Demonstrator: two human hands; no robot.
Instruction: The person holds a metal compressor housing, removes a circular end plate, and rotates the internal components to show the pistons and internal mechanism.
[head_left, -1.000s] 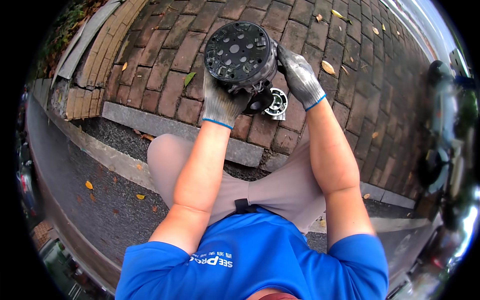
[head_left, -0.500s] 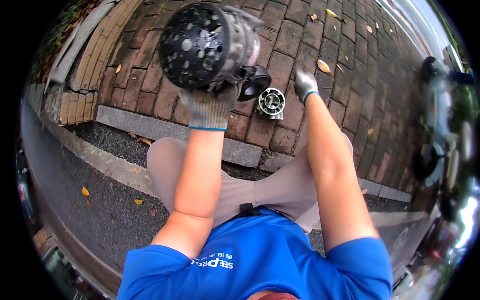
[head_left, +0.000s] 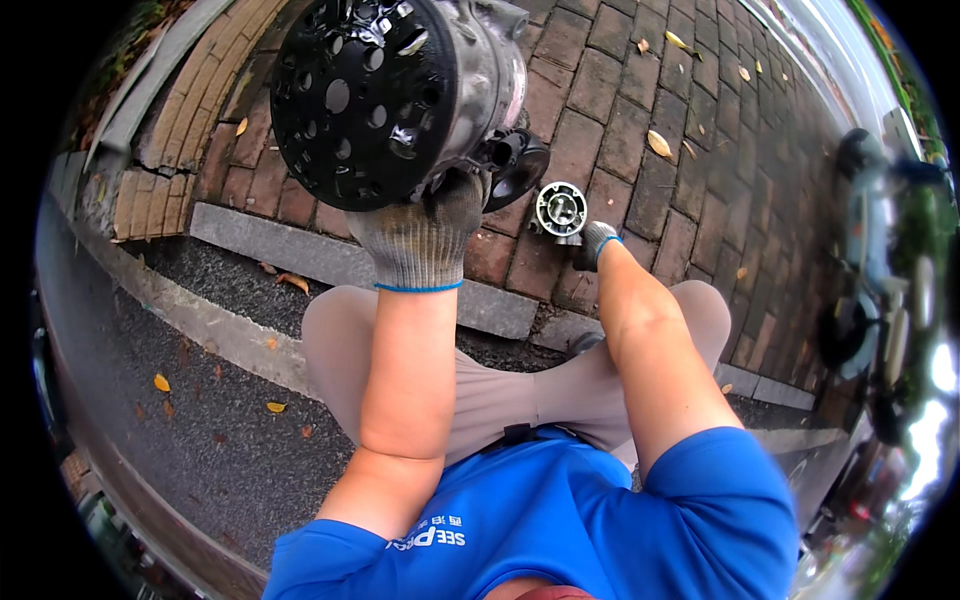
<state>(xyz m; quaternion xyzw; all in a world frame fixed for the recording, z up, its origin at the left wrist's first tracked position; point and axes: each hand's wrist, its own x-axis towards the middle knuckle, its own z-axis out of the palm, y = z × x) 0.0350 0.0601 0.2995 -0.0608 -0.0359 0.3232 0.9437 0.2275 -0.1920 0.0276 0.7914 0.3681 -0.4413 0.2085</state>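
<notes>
My left hand [head_left: 422,228], in a grey knit work glove with a blue cuff, is closed under a large motor-like part [head_left: 365,100] and holds it up. That part has a glossy black round face full of holes, a silvery metal housing behind it and a black round fitting [head_left: 517,172] on its right side. My right hand [head_left: 600,240], gloved the same way, is down beside a small round open metal housing [head_left: 561,208] on the bricks. It is at the housing's lower right edge. The fingers are mostly hidden, so I cannot make out a grip.
Brick paving [head_left: 610,95] with scattered yellow leaves [head_left: 659,143] lies ahead of me. A grey kerb [head_left: 300,245] runs between it and the asphalt [head_left: 240,350]. My bent knees are close below the hands. Parked two-wheelers [head_left: 860,250] stand at the far right.
The motor-like part has come up closer to my head and slightly left in my left hand. My right hand has moved down and back towards me, to the small housing's side.
</notes>
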